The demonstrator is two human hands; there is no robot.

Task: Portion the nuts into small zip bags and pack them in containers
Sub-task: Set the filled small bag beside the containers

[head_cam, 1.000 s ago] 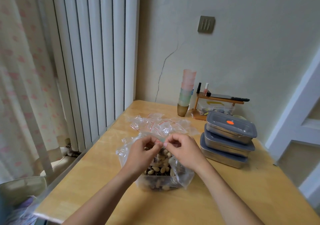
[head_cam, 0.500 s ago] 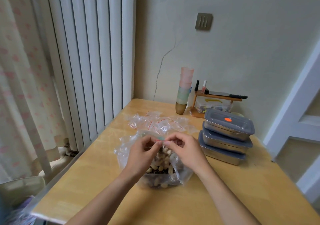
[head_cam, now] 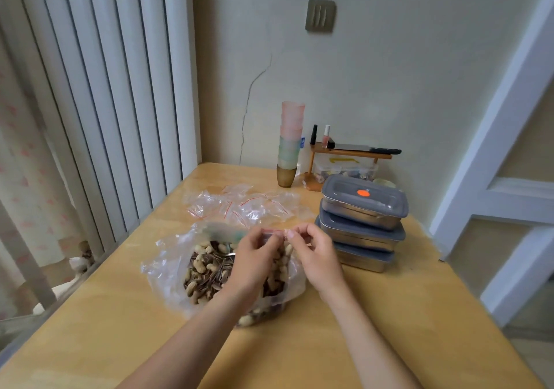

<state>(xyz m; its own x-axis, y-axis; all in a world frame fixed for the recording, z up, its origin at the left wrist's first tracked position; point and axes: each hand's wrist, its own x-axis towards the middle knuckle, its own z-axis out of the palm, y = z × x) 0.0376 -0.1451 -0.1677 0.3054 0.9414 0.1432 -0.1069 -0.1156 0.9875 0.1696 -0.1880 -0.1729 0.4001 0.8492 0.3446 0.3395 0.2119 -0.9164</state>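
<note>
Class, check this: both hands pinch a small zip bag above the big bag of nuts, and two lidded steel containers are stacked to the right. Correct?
Not quite: the head view shows three lidded steel containers stacked, not two. Left hand and right hand do pinch the small zip bag above the big bag of nuts.

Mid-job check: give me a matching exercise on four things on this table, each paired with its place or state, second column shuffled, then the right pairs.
Things
1. big bag of nuts
2. empty zip bags
3. lidded containers
4. stack of cups

Places or states
A. stacked three high, right of the hands
B. standing at the wall, at the table's far edge
C. lying open under both hands
D. in a loose pile, beyond the big bag

Pairs: 1-C, 2-D, 3-A, 4-B
</note>
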